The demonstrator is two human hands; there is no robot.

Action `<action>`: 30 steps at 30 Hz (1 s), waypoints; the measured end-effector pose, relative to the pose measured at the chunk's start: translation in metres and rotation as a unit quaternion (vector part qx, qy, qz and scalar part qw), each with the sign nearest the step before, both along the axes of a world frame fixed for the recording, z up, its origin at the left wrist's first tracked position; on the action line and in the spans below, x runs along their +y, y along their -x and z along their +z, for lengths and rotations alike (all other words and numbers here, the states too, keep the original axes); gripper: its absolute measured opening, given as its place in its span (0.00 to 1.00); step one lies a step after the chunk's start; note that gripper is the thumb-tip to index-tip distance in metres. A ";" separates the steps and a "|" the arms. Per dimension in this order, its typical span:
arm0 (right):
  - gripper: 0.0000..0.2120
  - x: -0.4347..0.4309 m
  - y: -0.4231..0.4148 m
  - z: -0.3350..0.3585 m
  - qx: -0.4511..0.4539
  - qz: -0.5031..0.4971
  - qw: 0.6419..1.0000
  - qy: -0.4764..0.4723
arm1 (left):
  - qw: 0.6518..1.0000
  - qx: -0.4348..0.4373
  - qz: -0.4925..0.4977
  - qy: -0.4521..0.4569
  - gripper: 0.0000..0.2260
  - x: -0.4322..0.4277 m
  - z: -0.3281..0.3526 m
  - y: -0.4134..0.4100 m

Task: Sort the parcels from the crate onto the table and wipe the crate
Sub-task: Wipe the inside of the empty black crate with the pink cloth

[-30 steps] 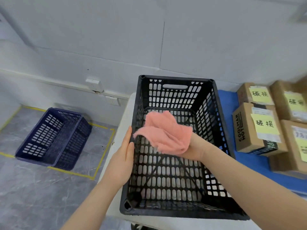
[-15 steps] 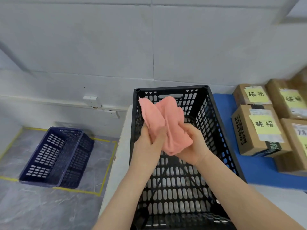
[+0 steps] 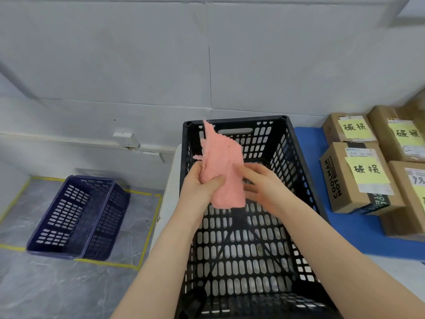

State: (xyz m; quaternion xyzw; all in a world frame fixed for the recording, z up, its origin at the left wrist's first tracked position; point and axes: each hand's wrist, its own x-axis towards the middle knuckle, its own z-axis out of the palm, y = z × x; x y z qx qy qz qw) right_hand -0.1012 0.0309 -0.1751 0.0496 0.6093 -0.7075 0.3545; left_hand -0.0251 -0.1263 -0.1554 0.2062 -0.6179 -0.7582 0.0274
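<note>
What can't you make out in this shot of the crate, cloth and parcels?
Head view:
- Right hand: fingers motion-blurred, grip on pink cloth unclear.
- Black crate: near wall cut off by bottom edge.
- Rightmost parcel: cut off by right edge.
- Shipping label print: too small.

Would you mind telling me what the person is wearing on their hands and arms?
Nothing that shows. The left hand and right hand are ungloved, with no rings visible. The left forearm and right forearm are bare down to the frame's edge, with no sleeve, watch or bracelet in view.
</note>
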 end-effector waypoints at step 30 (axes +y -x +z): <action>0.27 -0.102 0.048 -0.091 0.431 -0.067 0.849 -0.299 | 0.850 -0.139 -0.043 0.506 0.40 -0.040 -0.046 0.003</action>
